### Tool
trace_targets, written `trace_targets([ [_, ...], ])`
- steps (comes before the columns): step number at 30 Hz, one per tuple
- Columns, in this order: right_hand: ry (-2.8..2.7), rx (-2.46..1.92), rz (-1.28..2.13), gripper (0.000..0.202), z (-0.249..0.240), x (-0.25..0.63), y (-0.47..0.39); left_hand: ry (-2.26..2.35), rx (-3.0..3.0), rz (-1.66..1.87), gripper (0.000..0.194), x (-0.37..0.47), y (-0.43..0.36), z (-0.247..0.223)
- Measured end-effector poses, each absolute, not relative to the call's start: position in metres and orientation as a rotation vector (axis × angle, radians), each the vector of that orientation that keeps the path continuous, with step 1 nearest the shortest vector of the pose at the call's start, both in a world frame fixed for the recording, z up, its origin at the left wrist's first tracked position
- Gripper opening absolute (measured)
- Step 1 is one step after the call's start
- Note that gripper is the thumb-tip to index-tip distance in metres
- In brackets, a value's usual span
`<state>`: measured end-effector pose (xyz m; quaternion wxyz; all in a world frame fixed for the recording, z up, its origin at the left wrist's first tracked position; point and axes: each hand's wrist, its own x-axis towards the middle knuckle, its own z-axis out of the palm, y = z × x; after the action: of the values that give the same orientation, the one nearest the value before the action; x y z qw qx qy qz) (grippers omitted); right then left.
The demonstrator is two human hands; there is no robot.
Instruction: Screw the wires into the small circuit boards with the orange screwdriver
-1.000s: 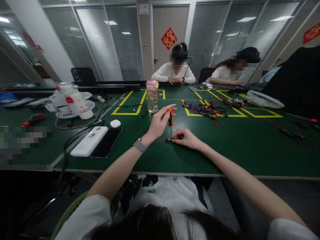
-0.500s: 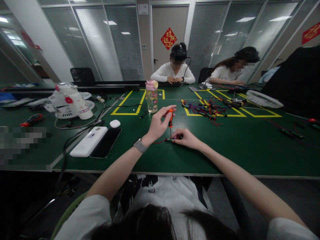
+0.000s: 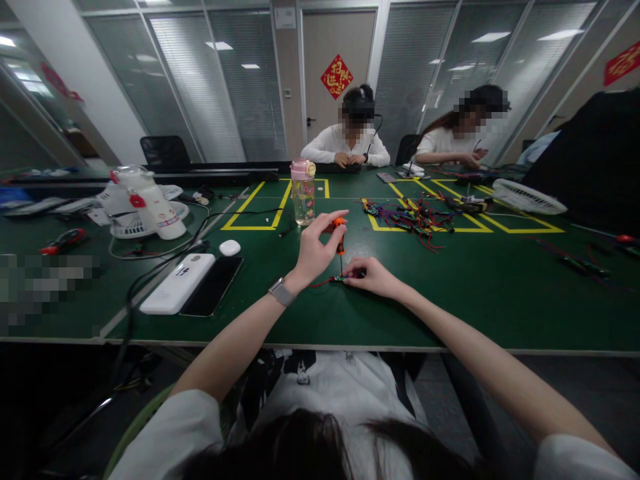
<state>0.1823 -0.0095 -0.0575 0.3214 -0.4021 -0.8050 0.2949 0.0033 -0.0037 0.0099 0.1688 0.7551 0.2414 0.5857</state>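
My left hand [image 3: 318,248] grips the orange and black handle of a screwdriver [image 3: 341,248], which stands upright with its shaft pointing down. The tip meets a small green circuit board [image 3: 339,279] lying on the green table [image 3: 300,323]. A red wire runs off the board's left side. My right hand [image 3: 371,276] pinches the board's right end between thumb and fingers, resting on the table. Part of the board is hidden by these fingers.
A drink bottle [image 3: 303,193] stands beyond my left hand. Left lie a white power bank [image 3: 173,285], a black phone [image 3: 212,287] and a white case [image 3: 229,248]. Wired boards [image 3: 413,217] are heaped at the back right. Two people sit across the table.
The fingers of my left hand have shifted slightly on the screwdriver handle. My right hand and the board stay put. The co-worker at the right has raised a hand.
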Motion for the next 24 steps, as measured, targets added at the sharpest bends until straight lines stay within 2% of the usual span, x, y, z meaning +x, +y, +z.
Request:
trace_targets([
  [4, -2.129, -1.059, 0.762, 0.014, -0.0568, 0.1827, -0.0094, 0.811, 2.145, 1.785, 0.014, 0.0028, -0.0022, 0.0095],
  [12, -2.136, -1.051, 0.745, 0.016, -0.0577, 0.1834, -0.0092, 0.644, 2.125, 1.578, 0.030, 0.0038, -0.0014, 0.0070],
  [19, -2.153, -1.055, 0.714, 0.014, -0.0565, 0.1832, -0.0098, 0.786, 2.170, 1.754, 0.018, 0.0030, -0.0039, 0.0098],
  [24, -2.143, -1.052, 0.724, 0.014, -0.0577, 0.1829, -0.0095, 0.647, 2.123, 1.631, 0.033, 0.0030, -0.0037, 0.0073],
])
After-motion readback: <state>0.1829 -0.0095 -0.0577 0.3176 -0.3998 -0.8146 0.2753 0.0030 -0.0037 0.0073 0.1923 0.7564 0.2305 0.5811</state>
